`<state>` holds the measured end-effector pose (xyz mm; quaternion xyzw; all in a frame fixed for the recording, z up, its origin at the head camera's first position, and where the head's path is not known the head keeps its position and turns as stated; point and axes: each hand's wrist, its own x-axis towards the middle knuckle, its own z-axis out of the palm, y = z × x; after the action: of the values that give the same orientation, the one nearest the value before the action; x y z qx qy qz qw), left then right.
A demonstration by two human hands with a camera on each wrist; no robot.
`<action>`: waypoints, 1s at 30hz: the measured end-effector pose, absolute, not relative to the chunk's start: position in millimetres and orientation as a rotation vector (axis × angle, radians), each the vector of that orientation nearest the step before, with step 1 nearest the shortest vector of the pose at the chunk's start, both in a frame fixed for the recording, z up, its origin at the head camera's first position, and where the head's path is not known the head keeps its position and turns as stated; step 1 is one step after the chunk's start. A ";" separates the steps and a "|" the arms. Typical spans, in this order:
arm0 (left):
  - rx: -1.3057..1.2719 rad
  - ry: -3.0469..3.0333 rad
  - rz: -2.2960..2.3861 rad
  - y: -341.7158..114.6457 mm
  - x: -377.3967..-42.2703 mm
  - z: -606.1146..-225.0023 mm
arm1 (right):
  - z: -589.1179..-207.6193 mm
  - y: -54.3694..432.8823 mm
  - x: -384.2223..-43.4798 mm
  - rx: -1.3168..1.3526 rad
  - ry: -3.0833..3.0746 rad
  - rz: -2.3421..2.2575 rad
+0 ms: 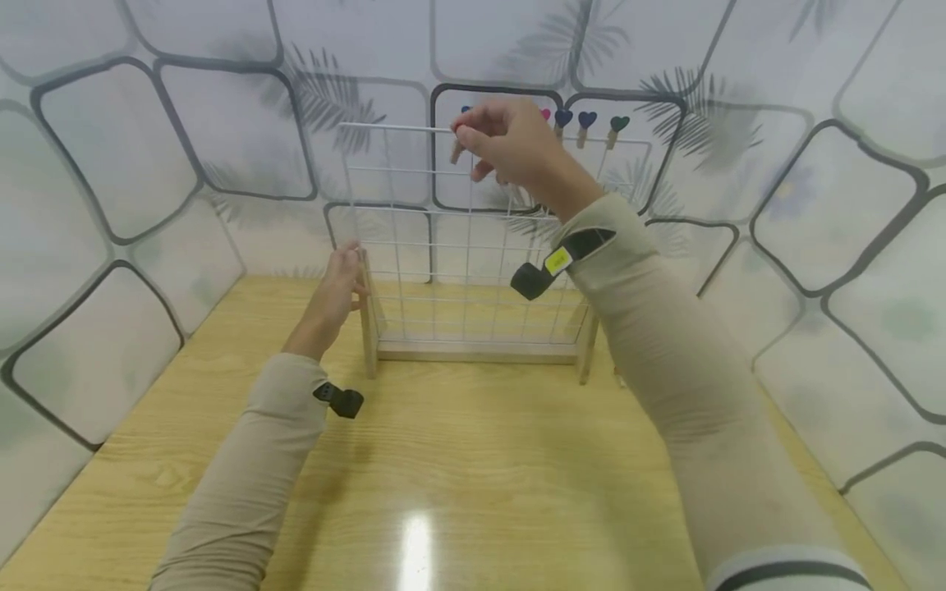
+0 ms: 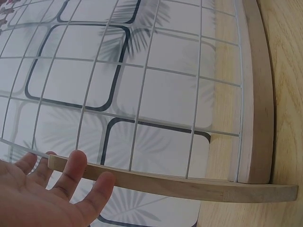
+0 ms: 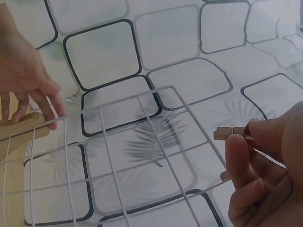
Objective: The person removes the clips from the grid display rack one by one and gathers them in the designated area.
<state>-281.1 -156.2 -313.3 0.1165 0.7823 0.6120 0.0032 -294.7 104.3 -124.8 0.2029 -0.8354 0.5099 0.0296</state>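
My right hand (image 1: 517, 144) pinches a small wooden clothespin (image 3: 232, 133) with a bit of red at its end, between thumb and forefinger. It is at the top wire of a white wire grid rack (image 1: 432, 208), left of its middle. Whether the clothespin touches the wire I cannot tell. My left hand (image 1: 336, 287) rests its loosely extended fingers against the upper end of the rack's left wooden post (image 2: 165, 186). Heart-topped clothespins, dark blue (image 1: 587, 120) and green (image 1: 619, 125) among them, sit along the top wire to the right; others are partly behind my right hand.
The rack's wooden base bar (image 1: 473, 351) stands on a light wood-grain table (image 1: 473, 460). A patterned covering (image 1: 222, 123) rises behind the rack and along both sides. Something small (image 1: 619, 377) lies beside the right post.
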 end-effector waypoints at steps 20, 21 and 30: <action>0.384 2.418 1.951 -156.9 -283.3 -314.3 | -210.2 226.6 -283.3 0.452 -2.800 1.314; 0.385 2.414 1.953 -156.8 -283.0 -314.0 | -213.6 232.6 -281.8 0.437 -2.802 1.303; 0.364 2.410 1.982 -155.3 -281.5 -312.8 | -257.0 286.2 -270.7 0.417 -2.758 1.358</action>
<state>-281.5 -155.3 -312.8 0.1159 0.7672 0.6309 0.0001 -270.7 286.2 -257.0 0.1344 -0.8888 0.4377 0.0194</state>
